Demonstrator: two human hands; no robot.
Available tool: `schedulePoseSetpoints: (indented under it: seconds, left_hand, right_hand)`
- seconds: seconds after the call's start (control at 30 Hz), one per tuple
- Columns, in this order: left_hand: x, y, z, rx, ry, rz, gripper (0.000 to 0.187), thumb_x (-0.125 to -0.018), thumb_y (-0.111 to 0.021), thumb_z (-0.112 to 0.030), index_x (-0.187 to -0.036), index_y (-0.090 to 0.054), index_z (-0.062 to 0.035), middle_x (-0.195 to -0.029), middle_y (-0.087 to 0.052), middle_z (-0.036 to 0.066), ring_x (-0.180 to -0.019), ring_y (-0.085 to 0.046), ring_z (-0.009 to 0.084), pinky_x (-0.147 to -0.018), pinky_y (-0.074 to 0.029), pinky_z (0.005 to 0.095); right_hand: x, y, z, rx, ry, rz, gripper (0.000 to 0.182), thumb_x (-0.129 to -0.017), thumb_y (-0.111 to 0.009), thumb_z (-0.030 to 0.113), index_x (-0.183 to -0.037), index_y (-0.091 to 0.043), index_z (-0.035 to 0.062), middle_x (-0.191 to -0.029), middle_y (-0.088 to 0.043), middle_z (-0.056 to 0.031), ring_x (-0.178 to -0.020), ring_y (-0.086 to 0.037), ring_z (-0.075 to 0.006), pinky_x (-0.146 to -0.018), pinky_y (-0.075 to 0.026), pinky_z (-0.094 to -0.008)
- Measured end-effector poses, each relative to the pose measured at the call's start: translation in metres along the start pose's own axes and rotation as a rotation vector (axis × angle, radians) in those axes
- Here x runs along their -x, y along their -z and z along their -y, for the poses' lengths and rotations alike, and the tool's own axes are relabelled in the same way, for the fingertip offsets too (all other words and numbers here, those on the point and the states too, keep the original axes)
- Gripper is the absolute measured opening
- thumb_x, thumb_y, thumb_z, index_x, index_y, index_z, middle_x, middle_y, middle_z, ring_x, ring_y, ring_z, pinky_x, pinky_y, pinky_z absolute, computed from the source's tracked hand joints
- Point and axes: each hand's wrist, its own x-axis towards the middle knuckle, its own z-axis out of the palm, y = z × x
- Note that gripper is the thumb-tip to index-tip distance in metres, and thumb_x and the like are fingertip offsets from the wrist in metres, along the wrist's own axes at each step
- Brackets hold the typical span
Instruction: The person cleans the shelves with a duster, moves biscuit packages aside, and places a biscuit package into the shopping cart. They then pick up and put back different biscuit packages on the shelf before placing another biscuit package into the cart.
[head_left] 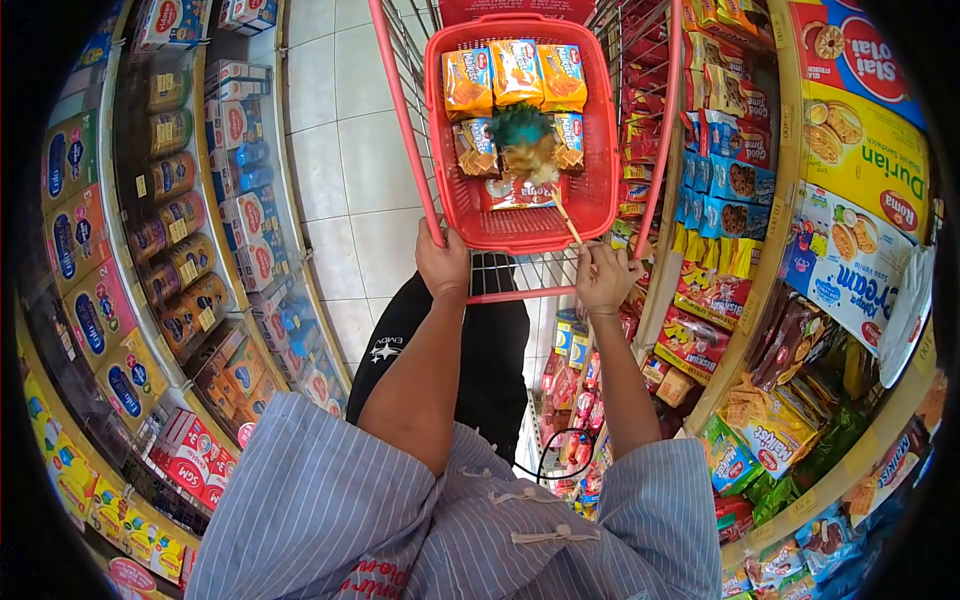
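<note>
My left hand (443, 264) is closed around the pink rail (404, 125) of a shopping cart, at its near left corner. At the near right corner, my right hand (606, 277) pinches the thin stick of a feather duster (522, 132). The duster's teal and tan feathers lie over the snack packs inside a red plastic basket (500, 232) set in the cart. Orange snack packs (515, 72) line the far end of the basket. Brown-and-blue packs (475, 147) sit on either side of the feathers, and a red pack (505, 195) is partly covered nearer me.
Shelves of milk boxes (255, 230) and tins (172, 175) run along the left. On the right, shelves hold biscuit packs (735, 185) and bagged snacks (765, 440), close to the cart. White floor tiles (345, 130) show on the left. A black cable (568, 432) loops near my right arm.
</note>
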Motion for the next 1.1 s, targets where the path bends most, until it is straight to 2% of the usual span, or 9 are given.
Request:
schedulePoseSetpoints:
  seconds: [0.07, 0.17, 0.23, 0.3, 0.37, 0.5, 0.77, 1.1]
  left_hand:
    - [-0.001, 0.0, 0.0, -0.012, -0.005, -0.004, 0.02, -0.081, -0.053, -0.007, -0.099, -0.058, -0.0021, -0.081, -0.063, 0.021, -0.08, -0.062, 0.0411, -0.074, -0.048, 0.0461]
    - [0.001, -0.001, 0.001, 0.02, 0.018, 0.006, 0.02, -0.081, -0.053, -0.007, -0.099, -0.057, -0.0019, -0.082, -0.063, 0.022, -0.08, -0.062, 0.0414, -0.074, -0.048, 0.0463]
    - [-0.001, -0.003, 0.007, 0.001, -0.079, -0.029, 0.022, -0.082, -0.052, -0.006, -0.102, -0.06, -0.0003, -0.073, -0.062, 0.018, -0.068, -0.063, 0.0299, -0.067, -0.05, 0.0389]
    - [-0.001, -0.003, 0.007, -0.009, -0.078, -0.033, 0.022, -0.082, -0.052, -0.006, -0.102, -0.06, -0.0003, -0.074, -0.062, 0.018, -0.068, -0.063, 0.0299, -0.067, -0.05, 0.0389]
    - [0.0, -0.003, 0.007, -0.017, -0.078, -0.035, 0.022, -0.082, -0.052, -0.006, -0.102, -0.06, -0.0003, -0.074, -0.063, 0.018, -0.069, -0.064, 0.0299, -0.067, -0.05, 0.0389]
    - [-0.001, -0.003, 0.007, -0.033, -0.07, -0.031, 0.022, -0.082, -0.052, -0.006, -0.102, -0.06, -0.0001, -0.076, -0.064, 0.019, -0.07, -0.064, 0.0304, -0.069, -0.05, 0.0395]
    - [-0.001, -0.006, 0.01, -0.026, -0.073, -0.046, 0.022, -0.082, -0.053, -0.007, -0.102, -0.059, -0.0001, -0.074, -0.063, 0.017, -0.069, -0.063, 0.0296, -0.069, -0.05, 0.0388]
    - [-0.001, -0.004, 0.008, -0.047, -0.077, -0.057, 0.021, -0.083, -0.052, -0.006, -0.102, -0.059, 0.0001, -0.073, -0.062, 0.017, -0.069, -0.063, 0.0291, -0.07, -0.05, 0.0377]
  right_hand:
    - [-0.001, -0.001, 0.001, -0.04, -0.075, -0.004, 0.017, -0.084, -0.064, 0.03, -0.078, -0.059, 0.0156, -0.078, -0.056, 0.0022, -0.079, -0.053, -0.0165, -0.079, -0.028, -0.0372]
    - [-0.003, 0.0, 0.003, -0.039, -0.067, -0.043, 0.019, -0.083, -0.065, 0.032, -0.079, -0.058, 0.0152, -0.08, -0.057, 0.0021, -0.079, -0.053, -0.0164, -0.079, -0.028, -0.0376]
    - [-0.004, 0.003, 0.005, -0.053, -0.081, -0.018, 0.018, -0.083, -0.065, 0.031, -0.079, -0.058, 0.0154, -0.082, -0.057, 0.002, -0.082, -0.053, -0.0168, -0.081, -0.027, -0.0379]
    - [-0.003, 0.002, 0.004, -0.068, -0.094, 0.01, 0.017, -0.083, -0.065, 0.031, -0.08, -0.059, 0.0157, -0.083, -0.057, 0.0019, -0.086, -0.053, -0.0172, -0.082, -0.026, -0.0381]
    - [-0.002, -0.002, 0.002, -0.034, -0.052, -0.041, 0.02, -0.081, -0.068, 0.036, -0.078, -0.061, 0.018, -0.077, -0.057, 0.0051, -0.078, -0.053, -0.015, -0.08, -0.028, -0.0379]
    - [-0.001, -0.001, 0.0, -0.014, -0.038, 0.0, 0.02, -0.08, -0.069, 0.039, -0.078, -0.063, 0.0193, -0.076, -0.058, 0.0065, -0.078, -0.053, -0.014, -0.081, -0.028, -0.0383]
    - [-0.005, 0.006, 0.005, -0.011, -0.019, 0.009, 0.026, -0.074, -0.074, 0.046, -0.081, -0.07, 0.0211, -0.083, -0.063, 0.0078, -0.081, -0.053, -0.0133, -0.084, -0.028, -0.0374]
    - [-0.003, -0.001, 0.001, 0.02, 0.014, -0.019, 0.022, -0.077, -0.072, 0.041, -0.075, -0.066, 0.0202, -0.083, -0.062, 0.0067, -0.08, -0.053, -0.0142, -0.081, -0.028, -0.0372]
